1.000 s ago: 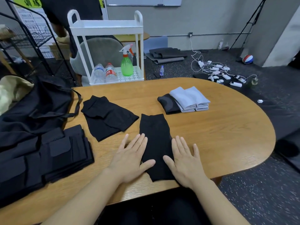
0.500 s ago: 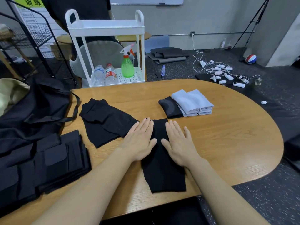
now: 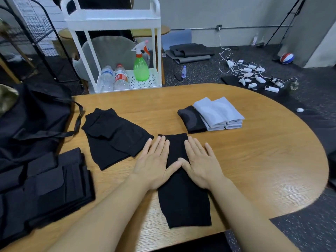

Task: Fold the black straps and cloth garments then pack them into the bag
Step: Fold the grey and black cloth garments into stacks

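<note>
dark speckled flooring is lying behind a rounded wooden table [image 3: 254, 160], where a long black garment [image 3: 183, 197] is being pressed flat near the front edge. the left hand [image 3: 154, 166] and the right hand [image 3: 198, 164] are being laid palm-down on its far half, fingers [image 3: 160, 144] straight and spread a little, nothing being gripped; the thumbs are nearly meeting over the cloth.

judging from this, smoothing before a fold is being done. it would be done well if even pressure is being kept outward from the middle, so that creases are being pushed off the long edges, and if those edges are being squared before the near end is brought up onto the far end.

a second black garment [image 3: 114, 137] is lying just to the left, a folded grey and black pile [image 3: 216, 115] further back on the right. the black bag [image 3: 32, 120] is slumping at the left edge, its opening not being shown. black straps [image 3: 41, 188] are being cut off by the frame at lower left, and black on black is making their layers hard to count.
</note>
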A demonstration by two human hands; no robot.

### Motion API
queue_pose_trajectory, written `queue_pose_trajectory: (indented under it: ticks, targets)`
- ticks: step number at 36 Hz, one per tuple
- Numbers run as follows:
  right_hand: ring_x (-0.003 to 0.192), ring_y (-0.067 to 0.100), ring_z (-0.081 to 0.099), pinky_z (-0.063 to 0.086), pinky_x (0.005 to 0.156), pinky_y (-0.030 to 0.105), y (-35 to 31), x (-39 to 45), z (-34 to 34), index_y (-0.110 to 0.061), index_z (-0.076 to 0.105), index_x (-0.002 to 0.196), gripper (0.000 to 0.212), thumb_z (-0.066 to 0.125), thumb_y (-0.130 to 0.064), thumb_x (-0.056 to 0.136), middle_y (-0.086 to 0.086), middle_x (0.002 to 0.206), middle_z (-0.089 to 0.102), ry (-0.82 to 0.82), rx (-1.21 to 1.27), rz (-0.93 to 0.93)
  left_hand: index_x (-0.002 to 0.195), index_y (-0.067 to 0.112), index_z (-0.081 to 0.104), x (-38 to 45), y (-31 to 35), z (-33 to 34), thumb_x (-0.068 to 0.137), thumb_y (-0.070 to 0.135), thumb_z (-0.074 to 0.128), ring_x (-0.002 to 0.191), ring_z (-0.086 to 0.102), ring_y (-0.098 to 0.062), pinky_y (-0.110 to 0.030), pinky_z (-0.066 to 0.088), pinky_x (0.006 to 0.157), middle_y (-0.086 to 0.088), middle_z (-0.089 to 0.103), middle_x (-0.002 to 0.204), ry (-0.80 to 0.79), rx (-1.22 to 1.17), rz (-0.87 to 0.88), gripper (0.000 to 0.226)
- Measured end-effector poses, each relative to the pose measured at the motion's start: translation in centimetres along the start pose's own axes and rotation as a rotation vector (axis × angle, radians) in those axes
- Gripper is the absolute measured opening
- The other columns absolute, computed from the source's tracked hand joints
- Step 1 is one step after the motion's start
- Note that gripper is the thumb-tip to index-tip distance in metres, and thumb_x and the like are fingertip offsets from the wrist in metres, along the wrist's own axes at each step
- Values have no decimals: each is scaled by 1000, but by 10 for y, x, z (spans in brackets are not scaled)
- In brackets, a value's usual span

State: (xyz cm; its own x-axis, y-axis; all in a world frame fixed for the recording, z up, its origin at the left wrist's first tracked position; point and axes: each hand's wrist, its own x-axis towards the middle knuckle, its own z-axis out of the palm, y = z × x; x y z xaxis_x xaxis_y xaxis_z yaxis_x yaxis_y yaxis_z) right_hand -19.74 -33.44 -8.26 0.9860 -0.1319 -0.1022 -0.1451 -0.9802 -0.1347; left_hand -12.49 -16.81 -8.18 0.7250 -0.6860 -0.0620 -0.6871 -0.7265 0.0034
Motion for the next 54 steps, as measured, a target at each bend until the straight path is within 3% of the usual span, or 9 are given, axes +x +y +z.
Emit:
queue_pose_trajectory:
  ticks: [14, 17, 22, 26, 34, 41, 46, 50, 54]
  targets:
    - [149, 11, -9, -3, 121, 33, 15, -22, -12, -13, 1, 156, 67, 14, -52, 102, 0, 164, -5, 23, 190, 93, 156, 12, -1, -32, -21, -3, 79, 66, -25, 149, -16, -13, -44, -17, 118, -3, -8, 164, 63, 55, -41, 97]
    - [150, 11, 0, 6, 122, 34, 16, -32, -17, -14, 10, 156, 65, 22, -50, 103, 1, 163, 6, 121, 338, 68, 153, 18, 29, -50, -22, -6, 92, 65, 1, 151, 5, -12, -37, -12, 118, -1, 14, 163, 237, -159, 45, 82]
    - [147, 11, 16, 10, 115, 25, 9, -60, -22, -22, 31, 151, 76, 14, -62, 90, -3, 158, 27, 244, 294, -51, 109, 35, 65, -77, -4, -15, 88, 65, 44, 121, 43, -3, -26, 10, 108, 15, 52, 132, 368, -435, 214, 41]
    - [141, 14, 32, 20, 110, 27, 2, -79, -15, -23, 51, 141, 62, 29, -53, 91, -3, 148, 46, 342, 270, -111, 93, 39, 64, -90, 9, -18, 74, 74, 58, 106, 45, 4, -25, 10, 103, 23, 54, 105, 239, -459, 329, 40]
    - [109, 2, 48, 31, 94, 18, -14, -111, -10, -29, 70, 110, 43, 47, -46, 77, -18, 107, 66, 361, 465, -143, 98, 32, 68, -97, 20, -24, 81, 58, 57, 100, 47, 0, -34, 6, 110, 18, 58, 103, 103, -179, 340, 33]
    - [115, -5, 39, 33, 103, 21, -18, -129, -5, -39, 52, 128, 66, 55, -43, 62, -30, 117, 46, 40, 509, -137, 64, 33, 56, -89, 23, -27, 69, 54, 56, 92, 52, -3, -35, 19, 105, 17, 63, 91, -41, -398, 123, 21]
    - [102, 5, 53, 43, 92, 26, -18, -122, 5, -39, 63, 114, 30, 68, -29, 86, -23, 102, 56, 245, 593, -8, 69, 20, 66, -83, 19, -34, 79, 37, 65, 87, 59, -5, -30, 19, 101, 7, 72, 87, -113, -715, -46, 19]
    - [87, 8, 63, 52, 80, 41, -22, -107, 7, -37, 66, 88, 9, 65, -29, 91, -16, 83, 69, 324, 827, 124, 79, 9, 63, -84, 12, -35, 73, 61, 51, 85, 60, -24, -38, 44, 97, 0, 62, 79, -133, -1007, -129, 54]
    - [79, 7, 65, 53, 75, 44, -26, -95, 5, -28, 70, 93, 8, 63, -31, 92, -13, 81, 71, 348, 887, 207, 87, 16, 72, -89, 15, -30, 75, 73, 58, 83, 66, -9, -34, 48, 88, 10, 71, 85, -23, -1132, -209, 60]
